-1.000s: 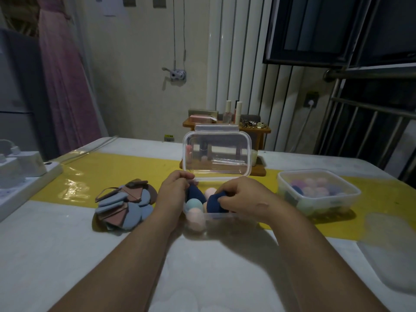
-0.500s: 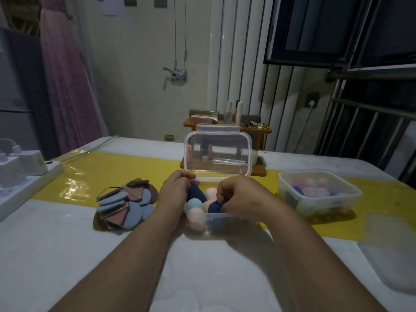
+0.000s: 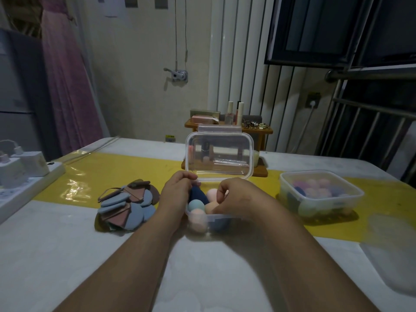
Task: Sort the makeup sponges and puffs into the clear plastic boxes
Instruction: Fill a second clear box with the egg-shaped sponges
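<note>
Surface: white table (image 3: 67, 255) with a glossy yellow runner (image 3: 108, 176) across the middle. Clear box (image 3: 225, 216) sits dead centre on the near edge of the runner, its lid (image 3: 219, 158) standing upright behind it. Inside are a navy sponge (image 3: 199, 194), a teal sponge (image 3: 195, 204), a peach sponge (image 3: 210, 208) and pink ones, one of which is pressed against the front wall. Left hand (image 3: 177, 194) is on the box's left side, fingers curled over the far-left rim and gripping it. Right hand (image 3: 238, 197) is over the box's right half, fingers curled down to the peach sponge. Can't tell whether it actually has hold of anything. The pile of flat puffs (image 3: 127, 206), blue and brownish-pink, lies on the table just left of the left hand, overlapping the runner edge. Second box (image 3: 331, 197) is on the runner well to the right, uncovered and full of mixed sponges. A frosted loose lid (image 3: 391, 255) lies flat near the right edge. Power strip (image 3: 29, 188) with white chargers (image 3: 22, 167) is at far left. A wooden rack (image 3: 227, 131) with bottles and cosmetics stands behind the box. Room is dim, with a cream wall (image 3: 135, 75), a white ribbed panel (image 3: 238, 64), a dark window (image 3: 326, 30) over metal bars (image 3: 371, 120) and pink fabric (image 3: 67, 86) hanging at left.
</note>
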